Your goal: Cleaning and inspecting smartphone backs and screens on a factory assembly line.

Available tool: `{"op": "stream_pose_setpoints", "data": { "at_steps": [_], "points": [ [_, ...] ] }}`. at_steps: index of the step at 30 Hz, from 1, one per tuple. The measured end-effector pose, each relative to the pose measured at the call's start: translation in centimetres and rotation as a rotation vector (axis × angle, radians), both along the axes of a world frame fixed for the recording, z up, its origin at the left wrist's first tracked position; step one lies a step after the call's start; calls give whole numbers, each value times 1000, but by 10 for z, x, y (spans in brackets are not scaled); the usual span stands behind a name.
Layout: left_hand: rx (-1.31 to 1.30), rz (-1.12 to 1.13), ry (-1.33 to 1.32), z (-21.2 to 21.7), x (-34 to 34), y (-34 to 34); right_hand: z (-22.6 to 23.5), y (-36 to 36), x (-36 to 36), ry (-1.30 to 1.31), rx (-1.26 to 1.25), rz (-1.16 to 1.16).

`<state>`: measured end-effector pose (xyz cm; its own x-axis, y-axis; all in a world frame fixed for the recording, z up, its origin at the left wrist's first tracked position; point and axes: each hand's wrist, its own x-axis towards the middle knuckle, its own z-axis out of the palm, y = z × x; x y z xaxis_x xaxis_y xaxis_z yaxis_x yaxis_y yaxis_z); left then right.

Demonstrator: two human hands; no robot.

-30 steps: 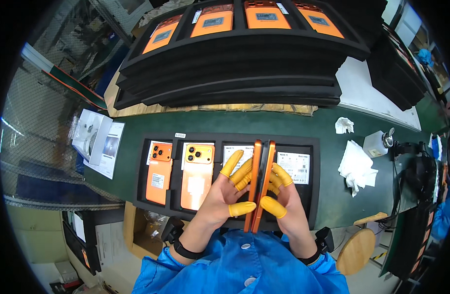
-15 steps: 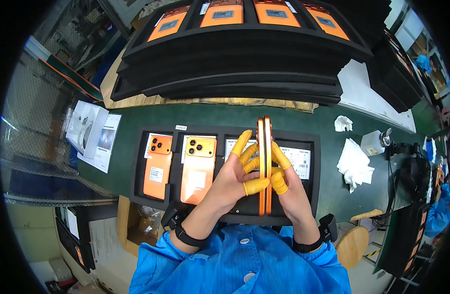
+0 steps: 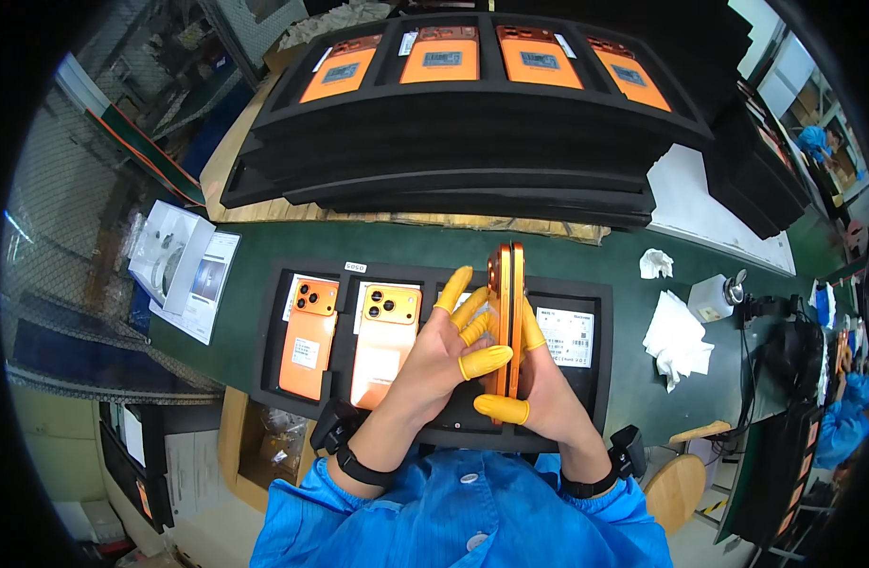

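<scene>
Closest to me, below my blue sleeves, both wrists wear black straps. Just past them my left hand (image 3: pixel 434 355) and right hand (image 3: pixel 539 388) meet over the near edge of the black foam tray (image 3: pixel 264 379) on the green bench. Between them I clamp two orange phones (image 3: pixel 505 317), pressed together on edge and standing upright, their thin sides toward me. My left fingers (image 3: pixel 485 362), capped in yellow finger cots, spread up along the left face; my right thumb (image 3: pixel 501 409) hooks under the lower end and the right fingers curl around the far side, closed firm on the pair.

Under my hands the tray's third pocket is mostly hidden, so I cannot tell what lies in it. To the left sit two orange phones in their pockets (image 3: pixel 307 336), backs up; to the right, a white-labelled piece (image 3: pixel 567 336). Leftward on the bench lie white leaflets (image 3: pixel 193 275); rightward, crumpled white wipes (image 3: pixel 676 336) and a small white bottle (image 3: pixel 711 296). Farthest off stands a stack of black trays (image 3: pixel 453 161), its top layer holding four more orange phones (image 3: pixel 487 62).
</scene>
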<state>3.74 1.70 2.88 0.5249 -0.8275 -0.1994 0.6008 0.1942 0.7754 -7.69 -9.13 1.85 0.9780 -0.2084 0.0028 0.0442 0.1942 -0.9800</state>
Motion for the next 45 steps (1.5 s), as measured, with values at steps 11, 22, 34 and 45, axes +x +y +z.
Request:
{"op": "stream_pose_setpoints", "data": {
  "at_steps": [11, 22, 34, 45],
  "points": [
    [22, 46, -317, 7, -2, 0, -7, 16, -3, -62, 125, -144],
    [-160, -11, -1024, -14, -14, 23, -14, -21, -6, 16, -334, 98],
    [-64, -173, -1080, -7, -27, 31, -12, -16, -18, -151, -402, 28],
    [-66, 86, -2087, -12, -17, 34, 5, -37, -22, -531, -1376, -301]
  ]
}}
